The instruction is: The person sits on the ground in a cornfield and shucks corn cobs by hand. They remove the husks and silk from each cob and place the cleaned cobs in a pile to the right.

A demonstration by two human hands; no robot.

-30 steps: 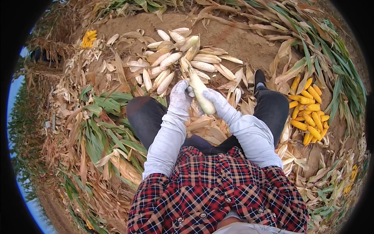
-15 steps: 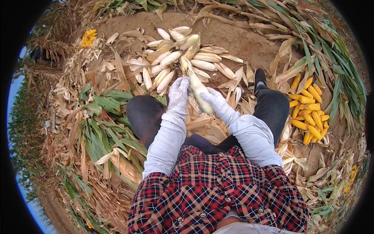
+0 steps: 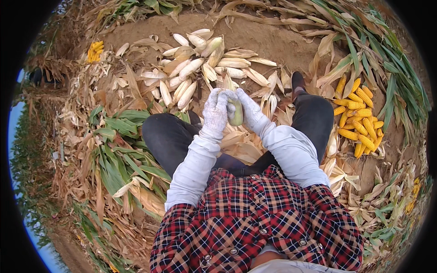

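Observation:
Between my bent legs, both white-gloved hands are closed round one ear of corn (image 3: 236, 113) in its pale green husk. My left hand (image 3: 216, 109) wraps its left side, with the fingers crossing over the front. Along the right side presses my right hand (image 3: 251, 109); its fingertips are partly hidden near the husk's top. The ear stands roughly upright, its rounded end toward me. Just beyond my hands lies a heap of corn ears in pale husks (image 3: 191, 68) on the soil. Loose dry husks (image 3: 241, 143) cover the ground beneath my hands.
To the right, bare yellow corn cobs (image 3: 359, 119) form a pile beside my right leg (image 3: 314, 120). A smaller yellow corn pile (image 3: 95, 51) sits far left. Green corn leaves (image 3: 120, 159) lie by my left leg (image 3: 166, 139), and cut stalks (image 3: 378, 63) stretch along the far right.
The ear has gone from slanting with its long husk tip outward to nearly upright and foreshortened. My left hand has shifted right over it, and the hands are closer together.

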